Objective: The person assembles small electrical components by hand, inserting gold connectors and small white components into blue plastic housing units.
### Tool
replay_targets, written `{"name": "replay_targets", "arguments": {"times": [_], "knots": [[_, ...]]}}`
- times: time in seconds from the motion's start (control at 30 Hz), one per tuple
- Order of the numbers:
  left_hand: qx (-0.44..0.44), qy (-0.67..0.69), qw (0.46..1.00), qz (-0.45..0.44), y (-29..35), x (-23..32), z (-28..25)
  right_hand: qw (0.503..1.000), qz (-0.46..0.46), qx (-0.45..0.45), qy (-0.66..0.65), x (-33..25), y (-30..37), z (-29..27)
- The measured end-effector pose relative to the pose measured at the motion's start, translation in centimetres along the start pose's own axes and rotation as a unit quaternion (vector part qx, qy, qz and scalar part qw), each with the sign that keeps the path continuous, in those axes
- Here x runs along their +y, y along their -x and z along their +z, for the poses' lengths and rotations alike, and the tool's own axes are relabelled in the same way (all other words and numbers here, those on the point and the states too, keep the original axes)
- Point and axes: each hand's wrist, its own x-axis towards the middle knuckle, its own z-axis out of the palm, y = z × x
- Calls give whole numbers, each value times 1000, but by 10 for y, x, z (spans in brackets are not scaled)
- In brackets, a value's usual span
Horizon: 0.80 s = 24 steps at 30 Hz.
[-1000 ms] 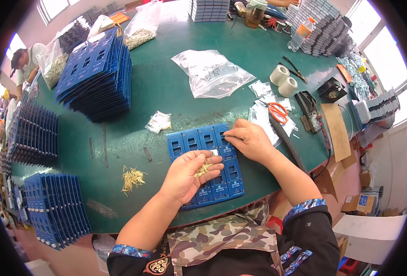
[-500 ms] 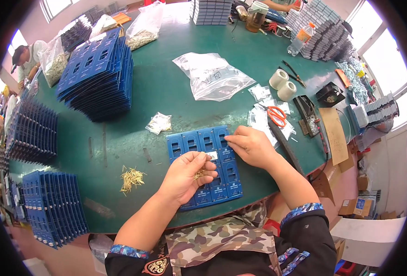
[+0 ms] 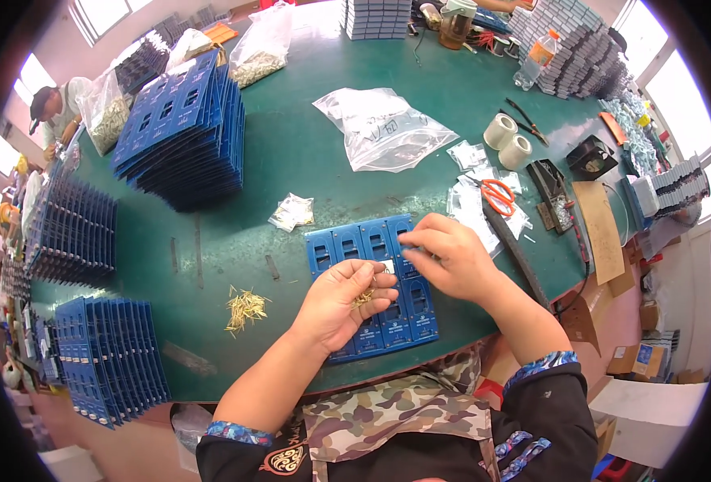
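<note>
A blue circuit board panel (image 3: 407,321) with rows of rectangular cut-outs lies flat at the table's near edge. Over its lower left part is my left hand (image 3: 343,301), palm up, fingers curled round several thin gold pins (image 3: 362,299). My right hand (image 3: 456,261) hovers by the panel's upper right corner, thumb and forefinger apart and slightly blurred; no item shows between them. A small white piece (image 3: 388,266) shows beside the left fingertips. Left of the panel, a loose heap of gold pins (image 3: 245,308) rests on the green table (image 3: 283,149).
Stacks of blue boards (image 3: 182,128) stand at the left. Behind the panel are a small bag (image 3: 293,212) and a large clear bag (image 3: 383,132). To the right lie orange-handled scissors (image 3: 497,195), tape rolls (image 3: 515,151), pliers (image 3: 527,120) and a black tray (image 3: 550,193). Another person works far left.
My right thumb and forefinger have parted and lifted slightly from the panel's upper right corner. My left hand still cups the pins. The whole view has shifted a little.
</note>
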Motion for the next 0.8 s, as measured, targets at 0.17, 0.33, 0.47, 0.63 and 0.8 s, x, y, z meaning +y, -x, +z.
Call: {"name": "replay_targets", "arguments": {"times": [0.17, 0.33, 0.47, 0.63, 0.8], "knots": [[-33, 29, 999, 19, -2, -5, -5, 996, -83, 5, -39, -24, -2, 8], [-13, 34, 999, 36, -1, -6, 3, 992, -119, 2, 35, -30, -6, 17], [-9, 31, 999, 37, 0, -6, 4, 989, -135, 22, 54, -30, -4, 23], [-15, 28, 999, 39, -2, -10, 0, 990, -129, 22, 58, -32, -2, 25], [-5, 41, 998, 55, -1, -12, 5, 988, -122, 4, 95, -33, -1, 23]]}}
